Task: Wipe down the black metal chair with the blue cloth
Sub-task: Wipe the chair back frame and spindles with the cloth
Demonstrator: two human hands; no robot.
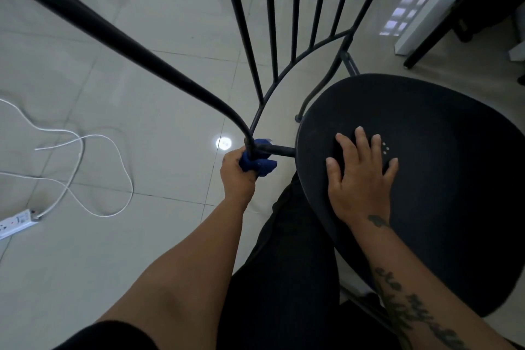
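No legible text, forearm tattoo (415, 310) unreadable

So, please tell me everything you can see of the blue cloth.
The blue cloth is dark blue and looks like soft fabric, bunched into a wad. It is wrapped around the frame of the black metal chair, at the joint where the curved back post meets the short bar to the seat. The left hand grips it, and folds stick out past the fingers.
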